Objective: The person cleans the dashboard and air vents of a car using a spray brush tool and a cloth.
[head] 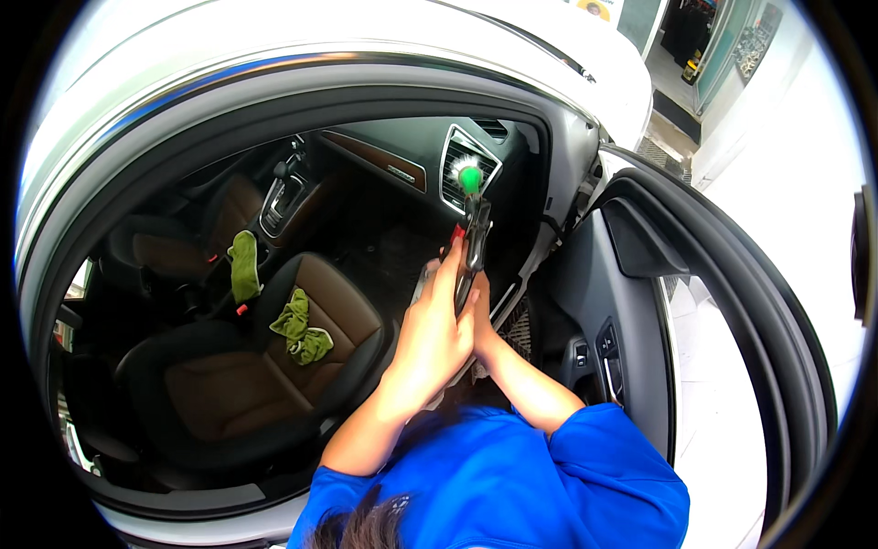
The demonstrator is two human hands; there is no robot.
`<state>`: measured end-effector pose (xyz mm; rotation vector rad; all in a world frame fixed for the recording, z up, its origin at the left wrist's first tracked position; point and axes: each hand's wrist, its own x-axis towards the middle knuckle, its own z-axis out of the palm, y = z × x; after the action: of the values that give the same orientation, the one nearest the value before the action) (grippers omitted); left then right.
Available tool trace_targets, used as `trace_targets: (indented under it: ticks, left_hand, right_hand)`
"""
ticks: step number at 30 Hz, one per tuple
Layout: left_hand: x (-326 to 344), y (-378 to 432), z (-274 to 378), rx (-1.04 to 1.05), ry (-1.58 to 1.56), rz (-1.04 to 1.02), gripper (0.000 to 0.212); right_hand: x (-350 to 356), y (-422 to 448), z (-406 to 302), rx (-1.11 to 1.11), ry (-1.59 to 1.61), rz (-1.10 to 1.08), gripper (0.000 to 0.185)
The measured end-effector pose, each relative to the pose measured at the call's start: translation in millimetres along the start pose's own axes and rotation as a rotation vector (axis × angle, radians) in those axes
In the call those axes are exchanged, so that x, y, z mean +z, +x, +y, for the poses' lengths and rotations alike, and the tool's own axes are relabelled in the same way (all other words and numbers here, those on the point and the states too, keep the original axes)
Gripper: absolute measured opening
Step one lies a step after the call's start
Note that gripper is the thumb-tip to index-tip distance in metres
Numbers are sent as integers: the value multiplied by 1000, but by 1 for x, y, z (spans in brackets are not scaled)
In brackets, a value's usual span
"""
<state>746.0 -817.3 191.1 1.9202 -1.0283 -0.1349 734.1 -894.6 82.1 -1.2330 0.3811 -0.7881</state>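
Both my hands are around a black handheld tool [476, 237] with a red part and a green tip ringed by white bristles. The tip is at the dashboard air vent [455, 168] in its silver frame; whether it touches the slats I cannot tell. My left hand [433, 312] is on the tool's near side. Partly hidden behind it, my right hand [483, 302] is at the tool's lower part. A crumpled green cloth [302, 329] lies on the brown and black car seat [226, 398], and a folded green cloth [245, 266] lies on the centre console.
The open car door [576, 288] stands at my right, with its handle and switches facing inward. The door frame [343, 75] of the white car arches around the opening. A gear lever [281, 170] rises from the console beyond the seat.
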Motion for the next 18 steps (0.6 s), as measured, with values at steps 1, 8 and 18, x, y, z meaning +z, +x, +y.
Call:
trace_targets:
  ticks: [1,8,18]
  left_hand:
    - [1,4,-1,-34,-16,-12,55]
    - [-6,19,-4,-12,-50,57,43]
    - [-19,51,5,-125,-78,103,32]
  right_hand:
    - [1,4,0,40,69,0,37]
    - [1,21,13,62,129,-17,37]
    - [7,57,0,11,89,-72,33]
